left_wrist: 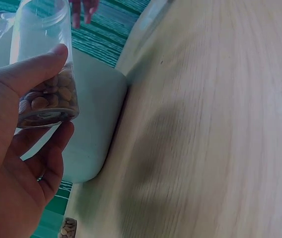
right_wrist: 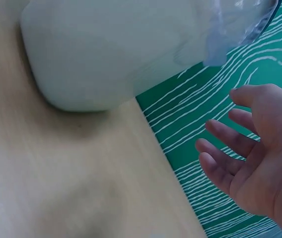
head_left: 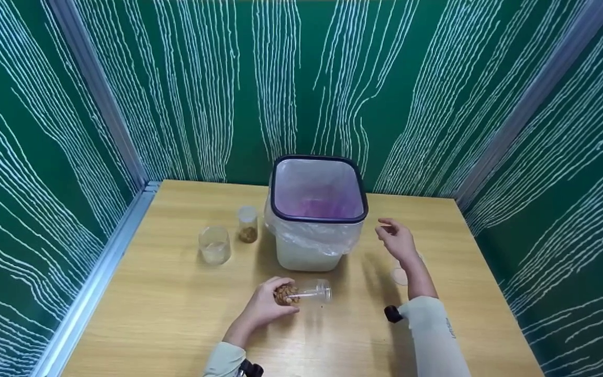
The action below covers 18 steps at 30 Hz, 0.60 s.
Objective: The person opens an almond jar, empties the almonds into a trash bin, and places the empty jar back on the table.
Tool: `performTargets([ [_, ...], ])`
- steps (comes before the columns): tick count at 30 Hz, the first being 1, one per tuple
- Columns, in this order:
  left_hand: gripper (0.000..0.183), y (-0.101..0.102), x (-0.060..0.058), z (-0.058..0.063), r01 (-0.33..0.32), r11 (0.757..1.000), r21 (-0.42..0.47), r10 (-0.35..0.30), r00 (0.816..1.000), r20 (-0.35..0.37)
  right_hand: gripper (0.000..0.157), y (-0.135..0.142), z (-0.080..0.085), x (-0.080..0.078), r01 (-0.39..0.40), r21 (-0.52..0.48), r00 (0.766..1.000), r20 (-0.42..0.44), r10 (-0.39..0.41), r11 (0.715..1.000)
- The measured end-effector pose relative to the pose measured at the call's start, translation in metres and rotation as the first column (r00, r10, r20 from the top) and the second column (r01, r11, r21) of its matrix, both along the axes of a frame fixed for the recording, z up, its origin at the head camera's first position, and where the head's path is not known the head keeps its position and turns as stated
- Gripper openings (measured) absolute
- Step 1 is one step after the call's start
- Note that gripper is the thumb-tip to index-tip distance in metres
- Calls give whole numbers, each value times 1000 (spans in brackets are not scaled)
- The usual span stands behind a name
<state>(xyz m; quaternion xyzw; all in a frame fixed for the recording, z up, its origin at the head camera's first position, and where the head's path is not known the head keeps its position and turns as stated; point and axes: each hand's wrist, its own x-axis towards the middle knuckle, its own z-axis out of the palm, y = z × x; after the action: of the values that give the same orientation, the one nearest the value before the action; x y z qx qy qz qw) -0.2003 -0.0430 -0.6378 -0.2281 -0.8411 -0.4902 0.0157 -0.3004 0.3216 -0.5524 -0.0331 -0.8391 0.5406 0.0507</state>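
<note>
My left hand grips a clear jar around its base, where brown nuts are gathered. In the head view the jar lies tilted, its mouth facing right, in front of the bin. Fingers and thumb stand on opposite sides of the jar in the left wrist view. To the right of the bin, my right hand is raised with loosely bent fingers and nothing in its grasp. The bin has a dark rim and a clear plastic liner.
Left of the bin stand a capped jar with brown contents at its bottom and a clear glass. A round clear item lies partly hidden behind the right forearm. Green walls with white lines enclose the wooden table.
</note>
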Motion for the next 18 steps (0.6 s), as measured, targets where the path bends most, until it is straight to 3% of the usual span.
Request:
performTargets([
  [8,61,1,1,0,-10,1000,3,10,1000,9,46,-9,19,-3,-37,-62,999,6,37,997],
  [18,61,0,6,-4,3,1000,16,-3,1000,23,50,-17,31,5,-69,-142,997,15,72,987],
])
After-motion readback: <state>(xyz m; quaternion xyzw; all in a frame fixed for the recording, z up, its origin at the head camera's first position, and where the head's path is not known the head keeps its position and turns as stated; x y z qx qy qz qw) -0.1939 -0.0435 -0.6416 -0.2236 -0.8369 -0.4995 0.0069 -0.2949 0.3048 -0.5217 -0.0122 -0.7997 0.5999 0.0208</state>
